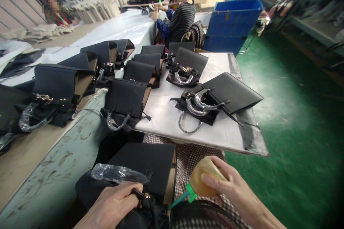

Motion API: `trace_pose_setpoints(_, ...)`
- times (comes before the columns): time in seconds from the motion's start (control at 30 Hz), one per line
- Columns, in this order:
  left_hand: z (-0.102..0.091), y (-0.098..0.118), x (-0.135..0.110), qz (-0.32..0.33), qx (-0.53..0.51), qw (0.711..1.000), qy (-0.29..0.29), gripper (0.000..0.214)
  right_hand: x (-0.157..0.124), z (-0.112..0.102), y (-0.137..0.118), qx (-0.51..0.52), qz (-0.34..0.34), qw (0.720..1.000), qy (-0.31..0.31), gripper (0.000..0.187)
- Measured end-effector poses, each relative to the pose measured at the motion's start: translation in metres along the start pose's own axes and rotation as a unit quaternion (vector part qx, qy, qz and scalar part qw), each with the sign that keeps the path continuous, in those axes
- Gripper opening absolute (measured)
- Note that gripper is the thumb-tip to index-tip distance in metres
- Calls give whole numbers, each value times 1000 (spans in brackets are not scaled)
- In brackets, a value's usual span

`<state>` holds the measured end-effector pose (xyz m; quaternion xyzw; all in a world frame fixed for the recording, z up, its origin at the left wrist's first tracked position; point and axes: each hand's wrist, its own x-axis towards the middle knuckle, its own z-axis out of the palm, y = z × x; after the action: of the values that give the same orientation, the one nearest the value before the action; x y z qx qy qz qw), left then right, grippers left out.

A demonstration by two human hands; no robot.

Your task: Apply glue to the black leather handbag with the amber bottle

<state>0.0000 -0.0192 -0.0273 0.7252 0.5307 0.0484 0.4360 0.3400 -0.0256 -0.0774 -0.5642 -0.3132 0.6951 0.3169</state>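
Left hand [114,204] presses down on a black handbag [145,166] lying in the person's lap, fingers curled over the strap fitting near the plastic-wrapped handle [118,174], gripping it there. Right hand [231,189] is closed around a yellowish squeeze bottle [205,182], thumb on top, green nozzle [185,195] angled down toward the bag's open tan edge, tip just beside it, contact not clear. Step in hand looks like applying glue along that edge. To do it well: keep the left hand pinning the bag flat so the edge does not shift, bring the nozzle tip right onto the seam before squeezing, use light steady pressure, draw one thin line, keep it off the black outer face and the metal hardware. Risk: a blob from squeezing too hard, or a drip onto the checked apron [188,157] beneath. On the white work board [228,136] ahead lie more black bags [223,96], handles wrapped too; others line the long bench [56,89] on the left. Other workers sit well apart at the far end.
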Motion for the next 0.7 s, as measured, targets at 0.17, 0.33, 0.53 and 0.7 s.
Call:
trace_pose_setpoints(0.17, -3, 2, -2, 51, 32, 998, 10, 29, 7, -2, -4, -80, -18, 994, 66, 44)
trace_pose_setpoints(0.33, -6, 7, -4, 105, 62, 992, 18, 23, -4, 0, -3, -43, -16, 998, 37, 51)
trace_pose_setpoints(0.53, -8, 10, -3, 90, 91, 992, 13, 19, -5, 1, -1, -13, 3, 1000, 5, 50)
trace_pose_setpoints(0.7, -4, 5, -3, 65, 84, 994, 30, 28, 18, -2, 8, -58, -22, 995, 78, 47)
